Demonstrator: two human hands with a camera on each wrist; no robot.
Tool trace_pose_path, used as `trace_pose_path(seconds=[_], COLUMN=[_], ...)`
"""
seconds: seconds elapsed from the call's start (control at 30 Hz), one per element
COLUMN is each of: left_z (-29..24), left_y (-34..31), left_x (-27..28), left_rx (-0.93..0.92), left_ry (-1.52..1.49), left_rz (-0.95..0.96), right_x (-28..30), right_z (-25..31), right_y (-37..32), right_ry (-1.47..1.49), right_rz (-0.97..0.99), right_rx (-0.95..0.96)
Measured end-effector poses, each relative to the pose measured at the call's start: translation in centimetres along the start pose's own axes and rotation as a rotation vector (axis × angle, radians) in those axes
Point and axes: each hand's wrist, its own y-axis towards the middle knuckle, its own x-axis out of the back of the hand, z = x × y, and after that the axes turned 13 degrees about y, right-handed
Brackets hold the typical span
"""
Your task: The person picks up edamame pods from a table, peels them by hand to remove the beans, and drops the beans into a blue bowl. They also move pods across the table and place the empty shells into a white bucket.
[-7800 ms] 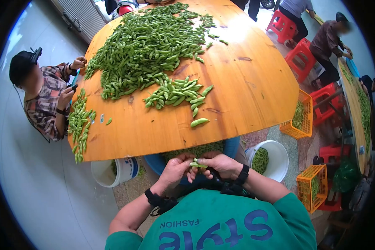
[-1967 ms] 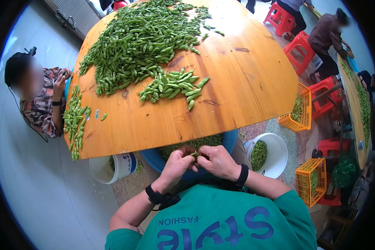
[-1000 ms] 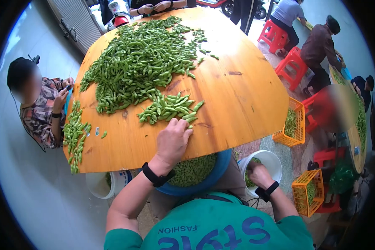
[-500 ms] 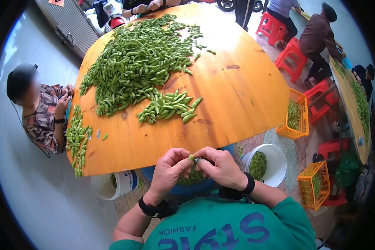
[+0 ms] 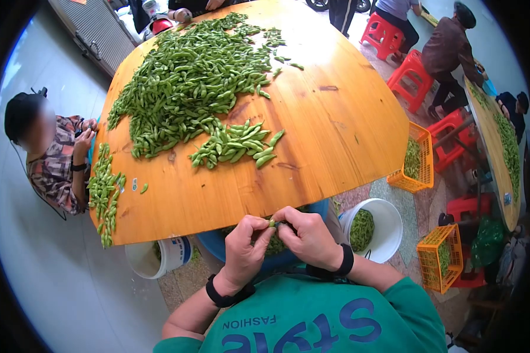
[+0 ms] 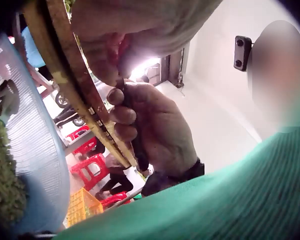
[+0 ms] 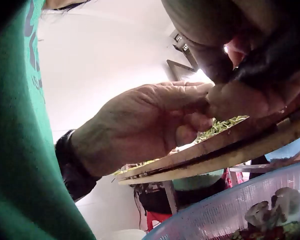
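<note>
In the head view, the left hand (image 5: 245, 250) pinches a small green pod (image 5: 272, 223) between thumb and fingertips, just off the table's near edge. Meeting it at the pod, the right hand (image 5: 312, 238) has its fingers curled. The left wrist view shows a dark, narrow tool (image 6: 136, 130) along the palm of the right hand (image 6: 165, 125), gripped by its fingers; its exact shape is unclear. Below both hands is a blue basin (image 5: 215, 246) of green pods, partly hidden by them. A small pod pile (image 5: 235, 144) lies on the wooden table (image 5: 335, 153).
A large pod heap (image 5: 182, 82) covers the table's far left part. White buckets (image 5: 391, 232) stand on either side of the basin. Orange crates (image 5: 425, 182) and red stools (image 5: 409, 76) are at the right. A seated person (image 5: 59, 165) works at the left edge.
One second ago the left hand was at the small pile and the right hand in the right bucket. Both have come together above the basin, with a pod between them; since half a second ago, little differs.
</note>
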Motion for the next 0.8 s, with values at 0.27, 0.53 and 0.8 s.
trace_pose_path(seconds=[0.27,0.53,0.8], left_z=[0.7,0.9,1.4], left_y=[-0.4,-0.4,-0.3], left_x=[-0.4,1.0,1.1], left_rx=[-0.373,0.438,-0.322], left_ry=[0.332,-0.484,0.343], left_rz=[-0.126,0.251,0.058], right_x=[-0.9,-0.5,-0.1], right_z=[-1.6,-2.3,-1.5], right_y=[-0.1,-0.3,-0.3], right_ry=[-0.039,0.04,0.04], right_rz=[-0.015,0.086,0.11], right_rx=[0.233,0.039,-0.044])
